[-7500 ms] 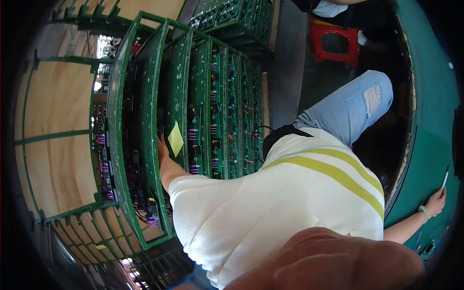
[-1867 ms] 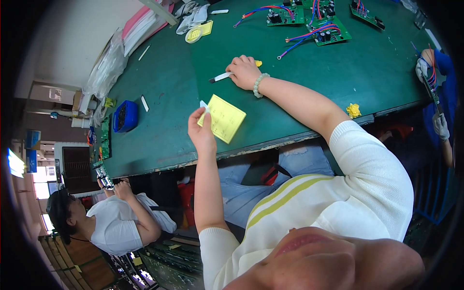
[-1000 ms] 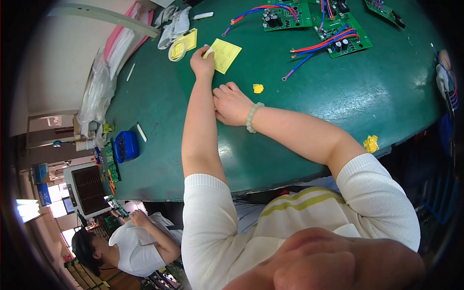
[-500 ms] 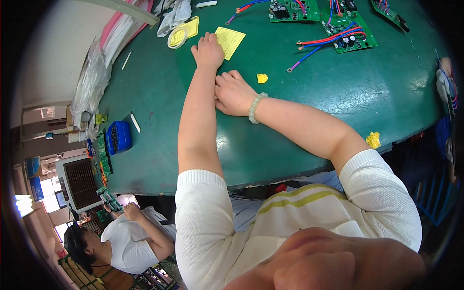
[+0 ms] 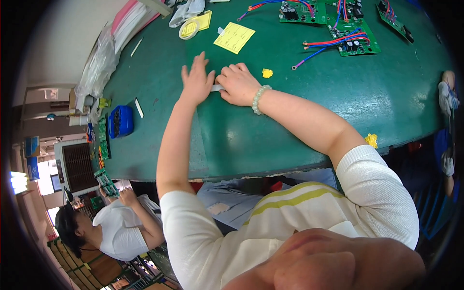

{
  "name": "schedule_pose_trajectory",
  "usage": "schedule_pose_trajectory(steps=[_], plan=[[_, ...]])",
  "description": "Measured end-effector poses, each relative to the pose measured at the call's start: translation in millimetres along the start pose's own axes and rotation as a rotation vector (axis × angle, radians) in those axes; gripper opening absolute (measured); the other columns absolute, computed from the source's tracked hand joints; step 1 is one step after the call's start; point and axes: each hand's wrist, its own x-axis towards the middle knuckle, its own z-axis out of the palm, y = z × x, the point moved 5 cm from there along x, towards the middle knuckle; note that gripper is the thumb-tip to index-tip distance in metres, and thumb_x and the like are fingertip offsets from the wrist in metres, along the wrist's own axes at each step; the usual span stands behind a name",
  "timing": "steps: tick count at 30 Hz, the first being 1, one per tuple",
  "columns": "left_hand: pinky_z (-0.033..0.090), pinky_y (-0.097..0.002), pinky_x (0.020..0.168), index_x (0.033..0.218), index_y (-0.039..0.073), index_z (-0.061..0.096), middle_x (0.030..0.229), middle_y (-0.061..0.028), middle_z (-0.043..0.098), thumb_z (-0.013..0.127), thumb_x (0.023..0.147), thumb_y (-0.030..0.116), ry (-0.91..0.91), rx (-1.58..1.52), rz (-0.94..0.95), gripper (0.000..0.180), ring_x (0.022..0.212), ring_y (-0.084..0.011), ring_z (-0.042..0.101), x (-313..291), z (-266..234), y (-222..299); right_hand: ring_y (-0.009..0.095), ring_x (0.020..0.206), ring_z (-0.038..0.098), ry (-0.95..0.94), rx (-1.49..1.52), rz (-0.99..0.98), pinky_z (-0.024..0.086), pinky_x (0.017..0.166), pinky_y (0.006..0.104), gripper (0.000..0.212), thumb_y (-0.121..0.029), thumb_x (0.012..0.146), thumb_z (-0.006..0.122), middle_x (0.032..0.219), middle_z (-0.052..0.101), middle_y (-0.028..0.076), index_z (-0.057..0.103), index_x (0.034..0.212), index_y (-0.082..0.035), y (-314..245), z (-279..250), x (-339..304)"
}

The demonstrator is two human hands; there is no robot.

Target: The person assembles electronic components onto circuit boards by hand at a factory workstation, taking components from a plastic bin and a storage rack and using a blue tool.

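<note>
My left hand [image 5: 197, 79] is over the green table [image 5: 270, 135], fingers spread, holding nothing that I can see. Close to its right, my right hand [image 5: 239, 86] has its fingers curled down toward the tabletop, a beaded bracelet at the wrist. A thin whitish strip [image 5: 217, 88] sticks out from under the right fingers toward the left thumb; its kind is unclear. Beyond the hands lies a yellow printed card [image 5: 235, 37] with a small whitish piece at its corner. Farther left, a pale ring-shaped roll [image 5: 189, 29] rests against another yellow card [image 5: 205, 20].
Green circuit boards [image 5: 357, 42] with red and blue wires lie at the far right. Crumpled yellow bits [image 5: 267, 73] are on the table. On the left are a blue container [image 5: 120, 121], a white stick [image 5: 139, 108] and plastic bags [image 5: 99, 65]. A co-worker [image 5: 116, 227] handles a board at lower left.
My left hand has drawn back from the yellow card toward me, its fingers spreading. The card's whitish corner piece now shows, as does the strip at my right hand. The view has shifted slightly.
</note>
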Motion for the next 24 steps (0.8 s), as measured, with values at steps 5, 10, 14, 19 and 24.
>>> schedule_pose_trajectory(steps=[5, 10, 14, 19, 24], plan=[[0.013, -0.0500, 0.107, 0.133, 0.002, 0.037, 0.134, -0.0135, 0.046, 0.056, 0.086, 0.017, 0.300, 0.287, -0.109, 0.053, 0.134, -0.0310, 0.031, -153, -93, -8, 0.024, 0.095, 0.050, -0.039, 0.066, 0.010, 0.034, 0.088, 0.0391, 0.019, -0.024, 0.076, 0.060, 0.092, 0.055, 0.008, 0.064, 0.091, -0.011, -1, -2, 7], [0.014, -0.0472, 0.105, 0.126, 0.004, 0.047, 0.135, -0.0125, 0.046, 0.056, 0.086, 0.020, 0.270, 0.556, -0.503, 0.044, 0.133, -0.0318, 0.032, -349, -111, -4, 0.026, 0.096, 0.052, -0.054, -0.066, 0.001, 0.036, 0.087, 0.0410, 0.026, -0.031, 0.078, 0.063, 0.093, 0.056, 0.007, 0.065, 0.098, -0.014, 1, 1, 10], [0.018, -0.0487, 0.104, 0.122, 0.005, 0.050, 0.132, -0.0121, 0.047, 0.059, 0.083, 0.020, 0.093, 0.778, -0.990, 0.042, 0.133, -0.0321, 0.032, -554, -112, 45, 0.028, 0.081, 0.059, -0.073, -0.096, -0.093, 0.047, 0.068, 0.0422, 0.019, -0.027, 0.078, 0.062, 0.081, 0.060, 0.009, 0.068, 0.092, -0.015, -26, 7, 14], [0.031, -0.0499, 0.101, 0.107, 0.000, 0.058, 0.125, -0.0197, 0.050, 0.066, 0.071, 0.017, 0.004, 0.697, -1.406, 0.040, 0.125, -0.0369, 0.038, -704, -76, 151, 0.031, 0.081, 0.061, -0.164, -0.195, -0.247, 0.048, 0.069, 0.0417, 0.022, -0.019, 0.087, 0.055, 0.087, 0.064, 0.013, 0.067, 0.103, -0.008, 13, 16, 8], [0.026, -0.0480, 0.108, 0.112, -0.002, 0.052, 0.129, -0.0214, 0.045, 0.064, 0.073, 0.015, 0.057, 0.645, -1.907, 0.044, 0.128, -0.0384, 0.034, -763, -25, 270, 0.032, 0.085, 0.060, -0.131, -0.270, -0.546, 0.049, 0.073, 0.0419, 0.024, -0.019, 0.091, 0.052, 0.096, 0.065, 0.015, 0.065, 0.107, -0.007, 51, 20, 23]])
